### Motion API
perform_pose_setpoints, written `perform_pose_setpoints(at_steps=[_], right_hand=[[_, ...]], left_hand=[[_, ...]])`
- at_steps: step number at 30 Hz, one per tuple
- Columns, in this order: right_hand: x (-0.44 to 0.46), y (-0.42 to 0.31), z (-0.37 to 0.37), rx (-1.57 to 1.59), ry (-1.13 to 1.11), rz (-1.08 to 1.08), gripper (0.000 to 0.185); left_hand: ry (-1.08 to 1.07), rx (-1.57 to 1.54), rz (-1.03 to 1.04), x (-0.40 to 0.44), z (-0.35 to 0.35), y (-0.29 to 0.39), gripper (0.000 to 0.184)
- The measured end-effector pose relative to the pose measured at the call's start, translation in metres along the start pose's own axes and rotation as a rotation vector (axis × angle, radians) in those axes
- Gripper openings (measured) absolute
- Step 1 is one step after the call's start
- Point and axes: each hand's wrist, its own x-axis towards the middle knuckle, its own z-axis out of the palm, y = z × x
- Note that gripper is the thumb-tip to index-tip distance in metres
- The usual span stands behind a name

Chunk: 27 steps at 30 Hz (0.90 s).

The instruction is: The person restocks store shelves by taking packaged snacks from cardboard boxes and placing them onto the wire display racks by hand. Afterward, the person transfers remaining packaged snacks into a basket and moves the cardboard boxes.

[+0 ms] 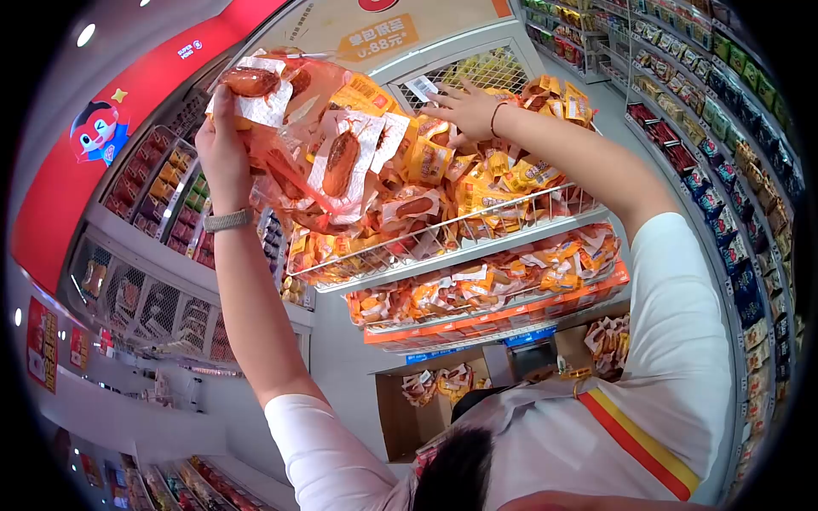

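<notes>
My left hand (226, 157) is closed on the near left side of a translucent red plastic bag (281, 166), its thumb pressed up along the edge. Through the bag show packets printed with brown sausages (341, 163) on white. The bag is lifted over the left part of a wire basket (477, 223) heaped with yellow and orange snack packets (426, 160). At the back of the heap, my right hand (464, 111) lies palm down with fingers spread, near a white price label (421, 88). It appears to touch the packets, and nothing shows in its grip.
Beneath the wire basket, a lower shelf (494, 317) holds more packets. Cardboard boxes (394, 430) with several packets stand on the floor. Stocked shelves (716, 170) run along the right, and snack racks (162, 183) stand at the left. A price sign (379, 38) rises behind the basket.
</notes>
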Motion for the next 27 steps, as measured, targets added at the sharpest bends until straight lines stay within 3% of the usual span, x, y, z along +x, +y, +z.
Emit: perform_pose_setpoints(at_steps=[3, 5, 6, 7, 8, 9, 10, 11, 13, 15, 16, 17, 18, 19, 20, 21, 22, 23, 25, 27], right_hand=[[-0.013, 0.005, -0.046, 0.014, 0.074, 0.082, 0.088], [-0.023, 0.017, -0.063, 1.172, -0.099, -0.097, 0.087], [-0.03, 0.008, -0.062, 1.505, 0.0, -0.199, 0.078], [-0.034, 0.002, -0.053, 1.84, 0.075, -0.112, 0.063], [-0.03, 0.0, -0.046, 2.06, 0.139, -0.034, 0.059], [-0.024, -0.002, -0.039, 2.276, 0.207, 0.049, 0.055], [-0.017, -0.001, -0.028, 2.338, 0.377, 0.067, 0.051], [-0.008, 0.01, -0.011, 2.274, 0.367, 0.208, 0.056], [0.021, 0.032, 0.041, 2.01, 0.572, 0.39, 0.063], [0.001, 0.032, 0.005, 1.871, 0.667, 0.444, 0.07], [-0.002, 0.043, -0.003, 1.733, 0.736, 0.449, 0.071], [-0.008, 0.059, -0.01, 1.623, 0.794, 0.375, 0.069], [-0.02, 0.069, -0.024, 1.437, 0.91, 0.454, 0.061], [-0.047, 0.068, -0.064, 1.351, 0.866, 0.439, 0.052], [-0.055, 0.086, -0.07, 0.744, 1.202, 0.312, 0.047], [-0.068, 0.1, -0.082, 0.596, 1.144, 0.403, 0.044], [-0.084, 0.089, -0.114, 1.076, 1.085, 0.224, 0.048], [-0.089, 0.109, -0.098, 0.997, 1.055, 0.096, 0.054], [-0.097, 0.107, -0.086, 0.463, 0.711, 0.424, 0.042], [-0.103, 0.1, -0.05, 0.466, 0.684, 0.076, 0.042]], left_hand=[[0.053, 0.025, 0.085, 0.027, 0.043, -0.025, 0.046], [0.122, 0.008, 0.11, 0.029, 0.075, -0.059, 0.05], [0.098, 0.09, 0.147, 0.028, 0.091, -0.086, 0.052], [-0.003, 0.208, 0.144, 0.019, 0.11, -0.115, 0.052], [-0.125, 0.298, 0.075, -0.003, 0.13, -0.136, 0.057], [-0.29, 0.46, 0.135, -0.026, 0.145, -0.162, 0.068], [-0.418, 0.67, 0.095, -0.049, 0.155, -0.167, 0.075], [-0.505, 0.858, 0.076, -0.061, 0.16, -0.154, 0.08], [-0.511, 0.824, 0.197, -0.065, 0.154, -0.143, 0.083], [-0.452, 0.684, 0.289, -0.067, 0.136, -0.133, 0.087], [-0.494, 0.847, 0.205, -0.073, 0.125, -0.118, 0.091], [-0.537, 0.905, 0.295, -0.079, 0.109, -0.127, 0.094], [-0.59, 0.922, 0.34, -0.093, 0.097, -0.116, 0.089], [-0.643, 0.94, 0.382, -0.103, 0.087, -0.106, 0.084], [-0.643, 0.935, 0.381, -0.102, 0.084, -0.107, 0.084], [-0.655, 0.898, 0.325, -0.102, 0.078, -0.109, 0.075], [-0.665, 0.862, 0.264, -0.104, 0.072, -0.111, 0.067], [-0.623, 0.829, 0.239, -0.101, 0.07, -0.11, 0.049], [-0.634, 0.739, 0.148, -0.086, 0.059, -0.129, 0.041], [-0.517, 0.542, 0.131, -0.067, 0.049, -0.133, 0.036]])
